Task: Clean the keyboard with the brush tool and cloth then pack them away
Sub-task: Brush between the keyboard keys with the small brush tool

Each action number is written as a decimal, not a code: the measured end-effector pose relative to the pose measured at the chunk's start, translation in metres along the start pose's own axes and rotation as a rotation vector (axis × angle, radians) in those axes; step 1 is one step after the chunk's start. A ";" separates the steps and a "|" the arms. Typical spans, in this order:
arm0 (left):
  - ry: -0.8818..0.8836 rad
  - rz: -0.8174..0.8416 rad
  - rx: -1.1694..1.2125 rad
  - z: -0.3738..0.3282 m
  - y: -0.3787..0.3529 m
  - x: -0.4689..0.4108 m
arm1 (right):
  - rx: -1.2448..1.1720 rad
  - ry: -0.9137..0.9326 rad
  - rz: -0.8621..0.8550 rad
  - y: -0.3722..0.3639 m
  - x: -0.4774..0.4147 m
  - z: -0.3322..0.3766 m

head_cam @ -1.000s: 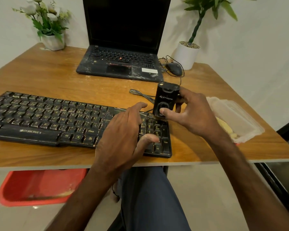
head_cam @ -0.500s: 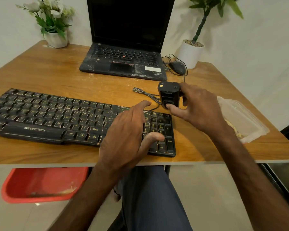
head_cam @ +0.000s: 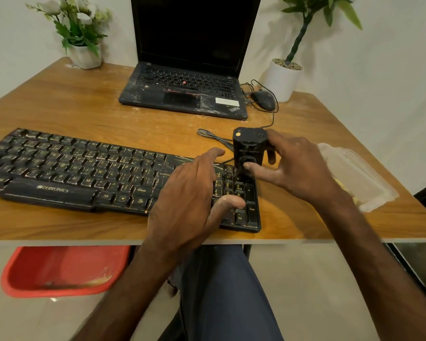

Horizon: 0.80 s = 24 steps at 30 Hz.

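A wooden table (head_cam: 79,112) stands against a white wall. On it, the left hand (head_cam: 190,193) lies flat with relaxed fingers on the right part of the black keyboard (head_cam: 59,168). The right hand (head_cam: 298,168) grips the black brush tool (head_cam: 249,148), held upright at the keyboard's far right corner. Just beside this hand is a clear plastic box (head_cam: 354,173). Behind are a laptop (head_cam: 182,94) and a mouse (head_cam: 263,99).

Matt black plastic keyboard (head_cam: 84,173); wood-grain table (head_cam: 71,114), dusty

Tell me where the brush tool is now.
In the head view, the brush tool stands at the right end of the keyboard, over the number pad, gripped by the right hand.
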<state>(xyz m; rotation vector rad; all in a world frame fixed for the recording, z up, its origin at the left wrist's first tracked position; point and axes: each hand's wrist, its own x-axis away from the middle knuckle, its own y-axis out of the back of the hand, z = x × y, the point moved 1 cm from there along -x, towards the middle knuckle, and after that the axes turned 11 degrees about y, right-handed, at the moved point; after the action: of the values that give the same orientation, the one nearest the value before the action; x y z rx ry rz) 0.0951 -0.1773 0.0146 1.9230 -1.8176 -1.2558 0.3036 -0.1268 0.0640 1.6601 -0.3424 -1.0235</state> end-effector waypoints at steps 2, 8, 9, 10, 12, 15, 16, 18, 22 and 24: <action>-0.002 -0.002 0.001 0.000 0.000 0.000 | 0.172 -0.028 -0.011 0.003 -0.002 -0.007; 0.009 0.000 -0.006 0.000 0.000 0.000 | -0.214 -0.035 -0.064 0.001 0.002 0.006; 0.008 -0.001 -0.008 -0.001 0.001 0.000 | -0.197 -0.032 -0.043 0.002 0.002 0.007; 0.006 0.000 -0.004 -0.001 0.001 0.000 | -0.162 -0.042 -0.012 0.006 0.001 0.005; 0.007 0.002 0.001 -0.001 0.001 0.000 | -0.074 -0.081 0.069 0.018 -0.002 -0.001; 0.009 0.003 -0.007 -0.001 0.001 0.000 | 0.000 -0.079 0.091 0.030 -0.009 0.000; 0.011 0.008 -0.005 -0.002 0.001 0.000 | -0.045 -0.063 0.057 0.028 -0.012 0.005; 0.011 0.010 -0.006 -0.002 0.001 0.000 | -0.150 -0.040 0.040 0.021 -0.014 0.014; 0.010 0.006 -0.013 -0.002 0.002 0.000 | -0.057 -0.068 0.133 0.023 -0.010 0.006; 0.011 0.005 -0.010 -0.001 0.002 0.000 | -0.050 -0.078 0.077 0.027 -0.011 0.002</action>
<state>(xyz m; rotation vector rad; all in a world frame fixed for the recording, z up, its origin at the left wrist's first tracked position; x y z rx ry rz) 0.0946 -0.1784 0.0166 1.9155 -1.8068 -1.2481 0.3032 -0.1299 0.0929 1.5533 -0.4256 -1.0328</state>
